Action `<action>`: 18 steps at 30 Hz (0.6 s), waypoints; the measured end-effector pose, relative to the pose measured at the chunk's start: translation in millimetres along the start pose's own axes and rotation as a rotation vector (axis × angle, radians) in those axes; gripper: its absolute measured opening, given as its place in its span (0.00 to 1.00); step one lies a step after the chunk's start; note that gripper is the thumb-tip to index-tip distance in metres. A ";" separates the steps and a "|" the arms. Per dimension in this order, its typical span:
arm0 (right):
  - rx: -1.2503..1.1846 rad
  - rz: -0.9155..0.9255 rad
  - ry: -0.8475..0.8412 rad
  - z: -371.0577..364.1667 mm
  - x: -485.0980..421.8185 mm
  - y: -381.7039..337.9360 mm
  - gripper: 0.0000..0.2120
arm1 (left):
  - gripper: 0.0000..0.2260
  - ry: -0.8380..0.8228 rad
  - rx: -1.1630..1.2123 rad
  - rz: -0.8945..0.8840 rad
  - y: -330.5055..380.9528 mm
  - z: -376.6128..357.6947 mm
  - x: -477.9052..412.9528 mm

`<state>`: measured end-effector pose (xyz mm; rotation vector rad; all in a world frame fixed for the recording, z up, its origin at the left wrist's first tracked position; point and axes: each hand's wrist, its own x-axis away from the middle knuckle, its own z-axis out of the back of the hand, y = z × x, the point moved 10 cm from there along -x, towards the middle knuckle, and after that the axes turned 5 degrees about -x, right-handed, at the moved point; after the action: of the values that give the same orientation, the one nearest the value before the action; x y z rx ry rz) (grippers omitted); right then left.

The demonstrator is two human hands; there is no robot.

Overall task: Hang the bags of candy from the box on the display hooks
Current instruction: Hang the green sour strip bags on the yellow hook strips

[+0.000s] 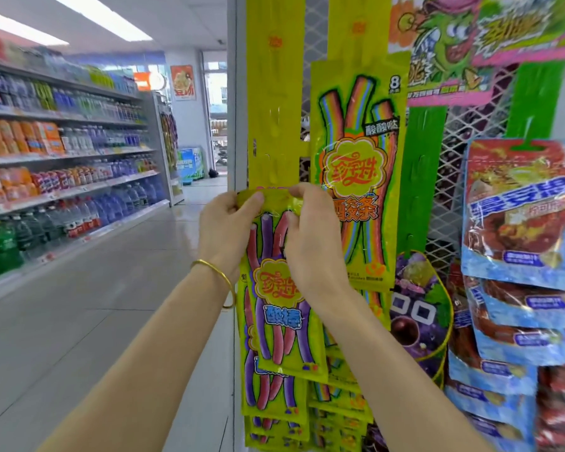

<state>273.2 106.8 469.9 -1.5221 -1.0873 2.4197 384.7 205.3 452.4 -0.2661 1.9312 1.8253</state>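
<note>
Gold in colour, a bangle circled the left wrist closest to the camera, and both forearms reached up and forward from there. The left hand pinched the upper left corner of a candy bag between thumb and fingers. The right hand curled its fingers over the top edge just beside it, gripping the same header. Holding the bag by its top with both hands probably served to steady it and line its hang hole up with a hook. Hole and hook were hidden behind the fingers, so whether the bag was already caught could not be told.

The bag hung in front of the lower half of a yellow display strip. Its header was up, its printed face was toward the person, and its long axis was nearly vertical, with the bottom edge drifting slightly right. More bags of the same kind overlapped just below it, which suggested the strip was being filled from the bottom upward.

On the neighbouring strip a rainbow candy bag hung higher, also upright. Farther right were a green strip, a purple grape pack and stacked blue-and-red snack bags. Far off to the left, drink shelves ran down the aisle. The box was not in view.
</note>
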 end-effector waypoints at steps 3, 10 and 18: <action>0.039 0.013 0.001 -1.9 -0.5 -2.6 0.16 | 0.03 -0.008 0.095 0.049 -4.9 -1.3 -0.2; 0.071 -0.006 0.004 -3.1 -0.7 -0.2 0.16 | 0.04 0.004 0.131 0.104 -9.6 -2.7 -0.1; 0.120 -0.021 -0.067 -9.0 7.9 7.0 0.19 | 0.08 -0.051 0.044 0.060 -10.6 -4.5 2.7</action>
<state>278.6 109.5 457.4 -1.3957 -0.9443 2.4897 386.2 200.3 441.7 -0.1476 1.9614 1.8069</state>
